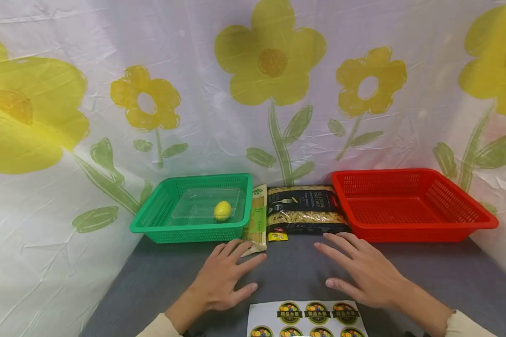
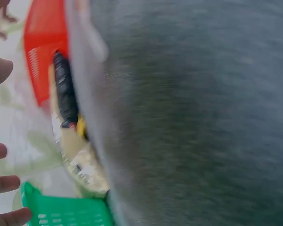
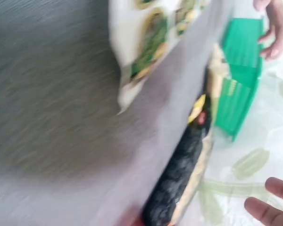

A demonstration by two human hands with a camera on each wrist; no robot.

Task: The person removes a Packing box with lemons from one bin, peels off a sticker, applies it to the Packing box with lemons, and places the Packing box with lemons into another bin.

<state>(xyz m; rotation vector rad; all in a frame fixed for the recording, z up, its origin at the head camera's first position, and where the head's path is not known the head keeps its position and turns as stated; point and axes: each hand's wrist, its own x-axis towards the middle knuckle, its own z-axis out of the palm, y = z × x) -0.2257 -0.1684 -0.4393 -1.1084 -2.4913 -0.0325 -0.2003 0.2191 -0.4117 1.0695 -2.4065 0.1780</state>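
My left hand hovers palm down over the grey table, fingers spread, holding nothing. Just beyond its fingertips lies a long green and cream packet beside the green basket. My right hand is likewise spread and bare, near the front of a black pasta bag. Between the wrists, at the near edge of the head view, lies a white sheet of round fruit stickers, partly cut off. Fingers of both hands show at the edges of the blurred wrist views.
At the back left stands a green basket with a clear plastic box and a lemon in it. A red basket stands at the back right. A small yellow packet lies before the pasta bag. Behind hangs a flowered curtain.
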